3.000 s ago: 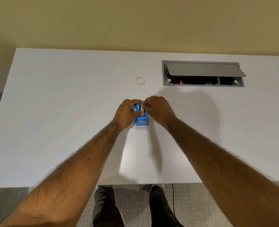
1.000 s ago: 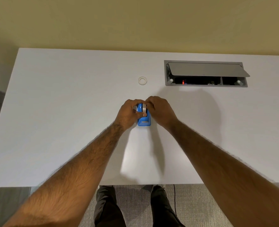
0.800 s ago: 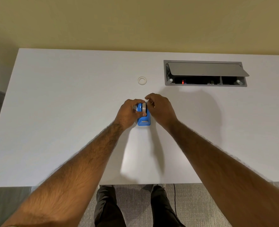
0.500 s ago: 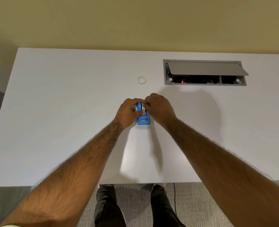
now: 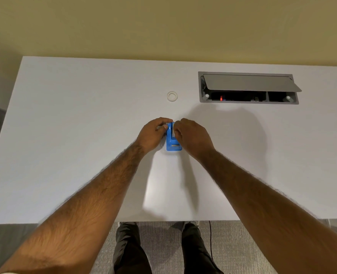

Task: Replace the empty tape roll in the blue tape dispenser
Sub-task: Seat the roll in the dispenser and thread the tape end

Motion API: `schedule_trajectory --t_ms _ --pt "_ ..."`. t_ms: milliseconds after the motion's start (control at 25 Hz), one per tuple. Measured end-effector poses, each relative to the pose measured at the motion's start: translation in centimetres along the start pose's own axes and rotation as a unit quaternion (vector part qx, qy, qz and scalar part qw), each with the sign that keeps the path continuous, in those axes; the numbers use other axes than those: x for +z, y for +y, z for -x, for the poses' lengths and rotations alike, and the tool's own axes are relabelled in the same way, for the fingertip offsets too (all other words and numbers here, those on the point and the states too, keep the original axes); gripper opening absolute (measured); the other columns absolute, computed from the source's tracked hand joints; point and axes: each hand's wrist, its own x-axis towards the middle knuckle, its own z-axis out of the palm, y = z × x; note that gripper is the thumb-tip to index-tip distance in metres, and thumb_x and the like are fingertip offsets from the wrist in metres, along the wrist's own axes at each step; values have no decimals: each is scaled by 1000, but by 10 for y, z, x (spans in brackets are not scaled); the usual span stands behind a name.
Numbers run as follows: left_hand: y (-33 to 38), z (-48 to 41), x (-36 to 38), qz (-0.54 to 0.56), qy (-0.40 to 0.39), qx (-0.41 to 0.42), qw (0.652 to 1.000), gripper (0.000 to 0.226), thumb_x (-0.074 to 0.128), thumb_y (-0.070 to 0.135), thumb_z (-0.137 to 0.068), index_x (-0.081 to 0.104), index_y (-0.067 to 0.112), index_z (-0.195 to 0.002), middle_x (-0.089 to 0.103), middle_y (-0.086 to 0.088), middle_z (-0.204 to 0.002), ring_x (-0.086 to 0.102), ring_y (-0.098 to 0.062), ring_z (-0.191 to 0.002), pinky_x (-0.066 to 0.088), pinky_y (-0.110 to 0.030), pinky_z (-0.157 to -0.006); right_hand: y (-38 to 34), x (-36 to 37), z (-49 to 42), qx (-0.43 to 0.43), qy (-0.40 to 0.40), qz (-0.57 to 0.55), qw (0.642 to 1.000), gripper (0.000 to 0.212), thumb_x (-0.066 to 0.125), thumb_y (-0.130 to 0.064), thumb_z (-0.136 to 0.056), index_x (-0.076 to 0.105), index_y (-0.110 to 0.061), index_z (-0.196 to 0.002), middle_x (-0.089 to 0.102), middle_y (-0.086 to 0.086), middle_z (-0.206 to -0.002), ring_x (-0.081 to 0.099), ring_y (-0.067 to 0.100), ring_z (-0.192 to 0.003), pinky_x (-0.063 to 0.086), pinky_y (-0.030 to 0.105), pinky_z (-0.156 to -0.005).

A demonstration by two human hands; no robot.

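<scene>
The blue tape dispenser [image 5: 173, 144] stands on the white table [image 5: 84, 135] at the middle, its cutter end toward me. My left hand [image 5: 153, 134] grips its left side. My right hand [image 5: 191, 137] rests against its right side, fingertips pinched over the top slot where a whitish tape roll [image 5: 173, 131] shows between the blue walls. Most of the roll is hidden by my fingers. A small clear ring, an empty tape core [image 5: 172, 96], lies flat on the table farther back.
A grey cable box [image 5: 248, 88] with its lid propped open is set into the table at the back right. A yellow wall runs behind the table. My legs and a black cable show below the near edge.
My right fingertips lifted briefly, then closed again over the roll in the slot. The dispenser and my left hand have stayed in place.
</scene>
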Motion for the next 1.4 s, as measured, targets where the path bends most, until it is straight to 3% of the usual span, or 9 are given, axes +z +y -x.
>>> schedule_trajectory --t_ms 320,480,560,680,720,800,1040,1200,1400 --pt "9 -8 8 -54 42 -15 998 21 66 34 -92 70 19 -107 72 -1 -106 67 -20 -100 56 -41 -94 1 7 19 -38 46 26 998 21 67 -24 -89 63 -10 -104 65 6 -81 41 13 -65 36 24 -58" --pt "8 -10 8 -52 46 -25 997 26 71 40 -88 71 21 -105 71 0 -106 67 -20 -101 54 -38 -92 -7 5 25 128 57 -126 982 17 51 -22 -95 65 -12 -98 65 3 -85 57 16 -70 46 27 -63" --pt "8 -10 8 -43 44 -31 998 26 72 40 -87 71 21 -105 71 0 -106 67 -21 -101 55 -40 -93 -13 3 26 310 56 -318 894 17 53 -18 -90 66 -8 -85 69 6 -80 60 15 -61 46 25 -56" --pt "8 -10 7 -40 49 -32 997 26 73 40 -86 71 22 -105 71 1 -107 67 -20 -101 55 -43 -94 -25 -7 24 516 4 -578 633 15 58 -15 -85 68 -3 -84 70 10 -69 58 12 -41 42 19 -40" --pt "8 -9 7 -40 48 -34 997 26 73 41 -85 71 22 -105 71 2 -108 67 -20 -101 55 -44 -95 -26 -9 22 540 -17 -608 582 15 59 -15 -86 68 -3 -85 69 8 -66 58 12 -40 42 17 -39" --pt "9 -9 7 -38 46 -38 998 26 73 41 -85 71 23 -104 72 2 -108 68 -19 -101 55 -44 -94 -28 -12 17 553 -49 -638 533 16 63 -19 -89 68 -6 -84 68 6 -64 58 11 -41 43 16 -40" --pt "13 -6 6 -36 51 -33 997 27 73 41 -86 71 22 -105 71 2 -109 67 -18 -102 54 -39 -93 -31 -6 10 539 -81 -683 487 13 72 -19 -87 67 -6 -84 70 4 -53 62 9 -40 49 14 -41" --pt "14 -5 7 -33 48 -37 998 27 73 41 -86 71 21 -105 71 2 -110 67 -19 -103 54 -39 -92 -35 -3 8 548 -45 -691 469 12 71 -13 -87 68 -2 -89 71 9 -66 61 10 -38 46 15 -38" --pt "13 -4 5 -19 40 -36 998 22 57 32 -99 71 18 -108 72 0 -109 67 -22 -102 54 -43 -97 -39 -2 8 557 -33 -676 482 12 64 -7 -86 67 -1 -97 72 11 -75 61 10 -38 46 14 -40"
